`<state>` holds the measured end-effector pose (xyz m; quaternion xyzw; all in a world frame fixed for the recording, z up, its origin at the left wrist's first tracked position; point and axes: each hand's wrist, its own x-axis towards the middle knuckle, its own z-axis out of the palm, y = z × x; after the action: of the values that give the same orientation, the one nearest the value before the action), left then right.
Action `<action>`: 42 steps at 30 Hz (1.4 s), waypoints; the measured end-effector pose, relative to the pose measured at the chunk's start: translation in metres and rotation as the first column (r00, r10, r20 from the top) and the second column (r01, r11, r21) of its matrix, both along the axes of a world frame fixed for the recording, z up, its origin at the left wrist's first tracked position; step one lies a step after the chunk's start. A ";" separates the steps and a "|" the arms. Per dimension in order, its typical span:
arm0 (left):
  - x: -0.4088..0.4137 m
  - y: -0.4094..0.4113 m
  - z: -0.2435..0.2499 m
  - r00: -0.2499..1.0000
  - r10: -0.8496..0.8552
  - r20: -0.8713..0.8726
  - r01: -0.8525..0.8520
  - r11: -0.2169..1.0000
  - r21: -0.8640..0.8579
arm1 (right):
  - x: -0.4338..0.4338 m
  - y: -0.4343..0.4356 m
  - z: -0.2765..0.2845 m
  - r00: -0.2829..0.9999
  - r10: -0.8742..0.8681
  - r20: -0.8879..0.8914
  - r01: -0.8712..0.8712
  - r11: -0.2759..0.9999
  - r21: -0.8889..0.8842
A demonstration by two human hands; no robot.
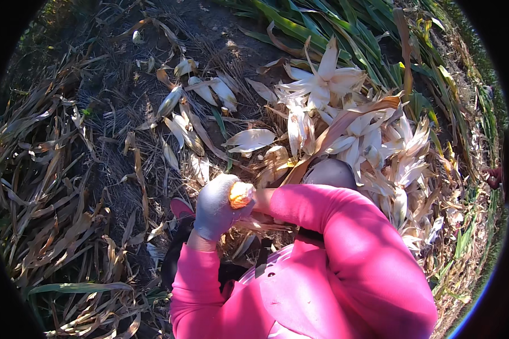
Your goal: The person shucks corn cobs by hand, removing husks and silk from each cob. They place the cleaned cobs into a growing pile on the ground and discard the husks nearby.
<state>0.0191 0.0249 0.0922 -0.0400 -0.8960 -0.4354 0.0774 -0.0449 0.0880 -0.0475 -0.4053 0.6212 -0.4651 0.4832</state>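
Observation:
My left hand (pixel 216 207), in a grey work glove, is wrapped around an ear of corn (pixel 241 195). The ear is seen end-on, with orange kernels bared at the end facing me and the rest hidden by the glove. My right hand reaches in from the right against the ear and the left glove. Only its wrist (pixel 264 200) shows plainly, so its fingers and grip are hidden. Pale dry corn husks (pixel 267 224) hang or lie just below the two hands.
Peeled husks (pixel 364 135) form a heap to the right, around my knee (pixel 330 173). Several husk-covered ears or husks (pixel 169 101) lie on the soil ahead. Green corn stalks (pixel 322 34) lie at the upper right, dry stalks (pixel 55 212) at the left.

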 end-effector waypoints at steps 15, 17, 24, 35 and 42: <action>0.007 -0.086 -0.028 0.850 0.420 0.317 -0.410 0.150 0.900 | -0.032 0.082 0.163 0.705 -0.047 -0.708 -0.017 0.996 -0.083; 0.025 -0.111 -0.034 0.814 0.483 0.324 -0.431 0.126 0.894 | -0.028 0.121 0.186 0.746 -0.161 -0.646 0.071 0.984 -0.162; 0.135 -0.178 0.006 0.562 0.817 0.132 -0.507 0.215 0.835 | -0.102 0.339 0.190 0.130 -0.489 -0.863 0.766 0.601 -0.226; 0.459 -0.122 -0.115 0.090 0.907 0.411 -0.909 0.243 -0.339 | -0.113 0.377 0.110 0.603 -0.177 -0.778 0.558 0.790 0.253; 0.573 -0.014 -0.155 -0.433 0.671 0.603 -0.754 0.097 -0.650 | -0.040 0.163 0.151 0.744 0.034 -0.668 0.027 0.996 0.081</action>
<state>0.5918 0.0109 -0.0626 0.8076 -0.5250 -0.2362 -0.1279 -0.0848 0.2513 0.1031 -0.5252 0.7714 -0.2615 0.2465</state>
